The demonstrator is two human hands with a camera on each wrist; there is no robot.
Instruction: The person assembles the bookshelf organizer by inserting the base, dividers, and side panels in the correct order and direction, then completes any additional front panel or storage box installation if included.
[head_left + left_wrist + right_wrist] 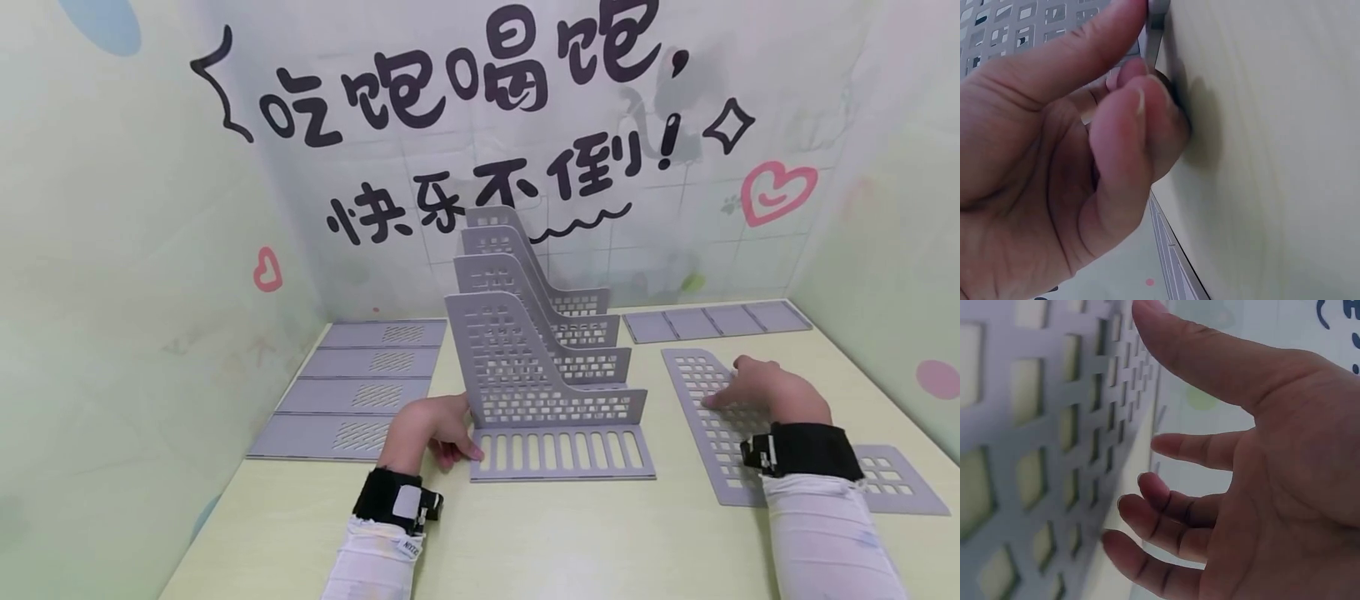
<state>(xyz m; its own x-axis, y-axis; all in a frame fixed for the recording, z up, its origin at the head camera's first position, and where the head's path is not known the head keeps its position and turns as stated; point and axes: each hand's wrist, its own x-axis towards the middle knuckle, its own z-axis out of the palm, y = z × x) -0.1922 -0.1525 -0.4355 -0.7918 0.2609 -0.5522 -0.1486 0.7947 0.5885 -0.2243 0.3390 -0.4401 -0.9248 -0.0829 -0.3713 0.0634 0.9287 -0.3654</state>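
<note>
A grey magazine file rack (555,454) stands mid-table in the head view, several perforated dividers (517,362) upright on its slotted base. At the base's left front corner, my left hand (438,425) grips the edge. The left wrist view shows that hand (1029,137) with its thumb at the base's edge and the other fingers curled close to the tabletop. To the right lies a loose perforated grey panel (723,450), flat on the table. Over its far part is my right hand (783,392). In the right wrist view this hand (1291,456) has loosely extended fingers beside the panel's holes.
Several flat grey panels with slanted slots (315,396) lie in a column at the left. A grey strip of plain sections (720,323) lies at the back right. Printed cloth walls (390,275) enclose the table (570,542) at the back and sides.
</note>
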